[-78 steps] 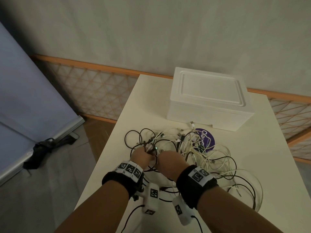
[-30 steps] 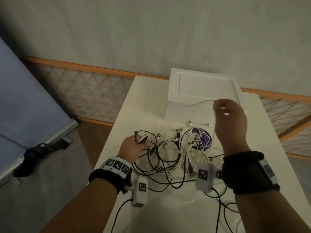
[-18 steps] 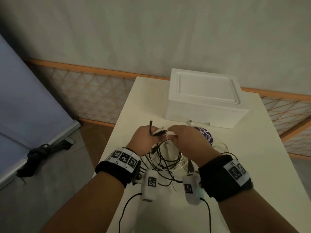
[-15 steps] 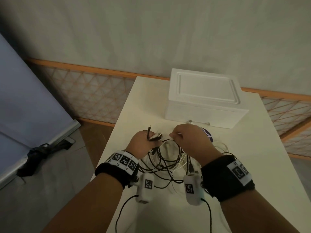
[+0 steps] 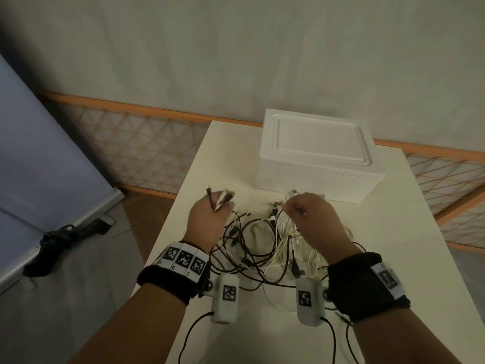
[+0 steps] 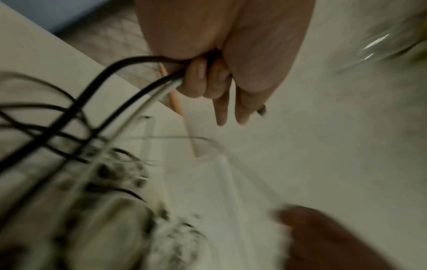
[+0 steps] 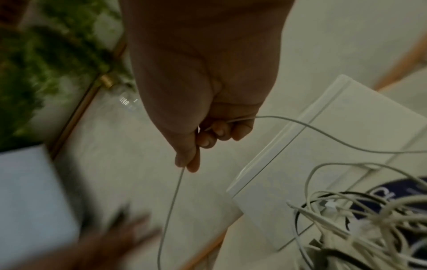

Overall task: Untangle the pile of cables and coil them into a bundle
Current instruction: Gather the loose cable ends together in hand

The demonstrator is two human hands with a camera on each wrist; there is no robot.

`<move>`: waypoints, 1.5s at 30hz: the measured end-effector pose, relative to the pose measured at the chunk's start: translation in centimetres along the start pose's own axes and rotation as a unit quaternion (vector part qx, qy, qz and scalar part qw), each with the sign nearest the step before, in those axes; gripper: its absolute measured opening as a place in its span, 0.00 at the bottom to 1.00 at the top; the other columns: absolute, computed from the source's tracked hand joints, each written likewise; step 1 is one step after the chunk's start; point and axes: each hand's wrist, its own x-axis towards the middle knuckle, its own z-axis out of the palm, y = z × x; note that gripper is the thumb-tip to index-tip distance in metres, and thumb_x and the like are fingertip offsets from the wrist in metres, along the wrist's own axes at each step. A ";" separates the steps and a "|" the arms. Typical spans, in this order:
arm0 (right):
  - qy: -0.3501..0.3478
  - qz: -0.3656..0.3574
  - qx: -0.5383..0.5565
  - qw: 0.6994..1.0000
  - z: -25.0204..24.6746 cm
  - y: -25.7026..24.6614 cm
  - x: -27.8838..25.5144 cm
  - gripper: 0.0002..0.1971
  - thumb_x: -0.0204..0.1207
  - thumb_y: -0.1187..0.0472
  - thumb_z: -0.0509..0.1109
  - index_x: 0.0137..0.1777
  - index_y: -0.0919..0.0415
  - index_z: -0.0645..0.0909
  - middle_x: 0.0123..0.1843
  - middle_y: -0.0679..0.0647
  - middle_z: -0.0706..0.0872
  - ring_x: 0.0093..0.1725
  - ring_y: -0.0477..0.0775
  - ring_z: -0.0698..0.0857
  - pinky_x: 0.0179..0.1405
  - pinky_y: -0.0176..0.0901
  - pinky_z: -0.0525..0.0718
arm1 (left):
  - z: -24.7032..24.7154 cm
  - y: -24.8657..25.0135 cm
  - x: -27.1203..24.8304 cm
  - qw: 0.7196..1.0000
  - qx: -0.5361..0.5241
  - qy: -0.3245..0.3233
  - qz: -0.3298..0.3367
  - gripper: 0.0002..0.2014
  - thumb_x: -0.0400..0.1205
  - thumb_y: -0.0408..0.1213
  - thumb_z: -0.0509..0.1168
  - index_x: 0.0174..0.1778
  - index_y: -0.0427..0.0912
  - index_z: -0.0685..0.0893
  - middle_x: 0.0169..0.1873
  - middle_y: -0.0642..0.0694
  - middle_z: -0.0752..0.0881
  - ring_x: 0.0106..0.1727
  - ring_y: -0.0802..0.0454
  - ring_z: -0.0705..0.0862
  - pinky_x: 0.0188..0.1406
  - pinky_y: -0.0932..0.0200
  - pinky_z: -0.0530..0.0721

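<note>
The left hand [image 5: 207,222] is curled tight around a bunch of cable ends [image 5: 219,199], black and white, which stick up out of the fist. The right hand [image 5: 312,219] pinches one thin white cable [image 7: 175,191] between thumb and finger. That cable hangs down from the pinch and seems to run back toward the left hand.

The pile of cables [image 5: 262,245] lies on the desk [image 5: 393,258] between the two wrists, just below both hands. It is still a messy knot of loops. I think the next pull has to go to the right, away from the left fist, so the white cable slides out long and straight. The right hand is the nearer one to it.

A white box [image 5: 317,156] sits on the desk behind the pile. A purple round sticker [image 7: 392,193] peeks out under the cables. Behind the desk is a plain wall with an orange lattice [image 5: 136,151] low down.
</note>
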 end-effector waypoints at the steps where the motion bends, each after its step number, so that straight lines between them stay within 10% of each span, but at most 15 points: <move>1: -0.017 -0.037 -0.018 0.999 0.5 -0.3 0.0 0.08 0.79 0.58 0.69 0.43 0.59 0.88 0.38 0.53 0.84 0.39 0.49 0.80 0.42 0.43 0.76 | 0.2 1.2 -0.1 0.998 0.001 -0.048 0.032 0.10 0.80 0.37 0.69 0.57 0.49 0.88 0.46 0.55 0.88 0.45 0.64 0.84 0.43 0.75 0.77; 4: -0.068 -0.149 -0.062 0.985 2.1 -1.0 0.0 0.13 0.72 0.53 0.66 0.37 0.61 0.88 0.33 0.56 0.82 0.35 0.57 0.81 0.39 0.53 0.81 | 1.6 3.2 -0.9 0.956 0.128 -0.253 0.077 0.07 0.83 0.43 0.66 0.47 0.48 0.88 0.39 0.54 0.87 0.41 0.60 0.84 0.41 0.67 0.77; 8: -0.061 -0.152 -0.214 0.963 3.2 -0.6 -0.2 0.07 0.64 0.52 0.76 0.33 0.55 0.88 0.34 0.52 0.79 0.37 0.58 0.80 0.37 0.50 0.82 | 1.1 1.7 -1.2 0.957 0.173 -0.230 0.028 0.19 0.85 0.48 0.60 0.27 0.54 0.77 0.23 0.55 0.77 0.28 0.59 0.77 0.32 0.60 0.70; 10: -0.035 -0.078 -0.256 0.963 3.3 0.1 -0.5 0.06 0.73 0.55 0.70 0.42 0.54 0.87 0.40 0.52 0.83 0.43 0.57 0.82 0.44 0.47 0.81 | 0.8 0.7 -1.8 0.947 0.185 -0.261 0.021 0.17 0.84 0.48 0.61 0.28 0.55 0.78 0.25 0.55 0.78 0.30 0.59 0.78 0.35 0.60 0.71; 13: -0.042 0.142 -0.025 0.989 3.0 0.9 -0.4 0.10 0.77 0.65 0.62 0.52 0.60 0.84 0.47 0.52 0.86 0.48 0.53 0.84 0.47 0.42 0.79 | 0.8 -0.4 -2.7 0.915 0.209 -0.346 0.001 0.14 0.82 0.49 0.65 0.30 0.53 0.81 0.28 0.55 0.80 0.32 0.61 0.78 0.35 0.62 0.72; 15: -0.069 0.233 0.296 0.924 2.9 1.2 -0.1 0.10 0.76 0.74 0.63 0.54 0.68 0.81 0.52 0.62 0.85 0.48 0.55 0.83 0.46 0.44 0.81 | 0.8 -1.2 -3.1 0.879 0.242 -0.411 -0.017 0.10 0.81 0.47 0.66 0.35 0.48 0.83 0.32 0.51 0.83 0.36 0.56 0.81 0.38 0.60 0.76; 17: -0.020 0.258 0.565 0.783 2.1 0.6 0.0 0.09 0.77 0.76 0.63 0.56 0.69 0.77 0.51 0.64 0.85 0.44 0.57 0.86 0.43 0.48 0.86 | 0.7 -2.4 -3.5 0.842 0.280 -0.458 -0.048 0.07 0.80 0.43 0.65 0.39 0.47 0.86 0.37 0.48 0.87 0.43 0.51 0.86 0.47 0.56 0.81; 19: 0.049 0.254 0.647 0.717 1.2 0.0 0.2 0.07 0.80 0.73 0.60 0.48 0.61 0.74 0.40 0.60 0.85 0.30 0.52 0.82 0.28 0.41 0.82 | 0.5 -3.0 -3.8 0.862 0.243 -0.437 -0.088 0.11 0.82 0.45 0.64 0.35 0.49 0.86 0.36 0.50 0.89 0.43 0.57 0.88 0.51 0.58 0.84; 23: -0.012 0.189 0.411 0.892 1.6 -0.4 0.1 0.06 0.84 0.61 0.60 0.50 0.62 0.76 0.25 0.51 0.74 0.20 0.45 0.66 0.17 0.34 0.64 | 0.3 -2.0 -2.5 0.969 0.003 -0.158 -0.190 0.24 0.87 0.51 0.56 0.29 0.41 0.82 0.30 0.49 0.91 0.14 0.63 0.74 0.21 0.64 0.71; 27: -0.165 0.085 0.160 0.969 3.7 -1.0 -1.8 0.10 0.84 0.54 0.60 0.50 0.55 0.81 0.25 0.46 0.78 0.22 0.40 0.72 0.26 0.32 0.73 | 0.9 -0.4 -0.6 0.896 -0.312 -0.118 -0.294 0.24 0.88 0.52 0.52 0.54 0.34 0.83 0.53 0.36 0.90 0.12 0.59 0.61 0.11 0.68 0.60; 30: -0.211 0.046 0.050 0.975 4.7 -0.9 -3.3 0.08 0.82 0.51 0.62 0.49 0.50 0.80 0.29 0.46 0.81 0.27 0.38 0.78 0.31 0.31 0.76 | 1.1 0.9 0.4 0.849 -0.435 -0.089 -0.287 0.18 0.88 0.47 0.53 0.54 0.36 0.81 0.50 0.41 0.89 0.11 0.61 0.60 0.09 0.69 0.61; 35: -0.278 0.021 -0.037 0.960 3.6 0.6 -4.2 0.08 0.80 0.51 0.64 0.49 0.51 0.83 0.33 0.43 0.80 0.31 0.38 0.76 0.35 0.33 0.75 | 1.0 1.3 0.9 0.887 -0.400 -0.035 -0.230 0.09 0.87 0.37 0.57 0.46 0.39 0.81 0.35 0.46 0.89 0.12 0.61 0.61 0.11 0.69 0.61; 45: -0.496 0.062 -0.231 0.835 3.7 2.2 -5.3 0.09 0.69 0.61 0.64 0.39 0.63 0.86 0.31 0.51 0.86 0.30 0.47 0.80 0.44 0.42 0.83 | 0.6 1.6 2.7 0.903 -0.399 0.018 -0.161 0.10 0.87 0.37 0.58 0.43 0.42 0.82 0.33 0.49 0.88 0.12 0.61 0.61 0.12 0.69 0.62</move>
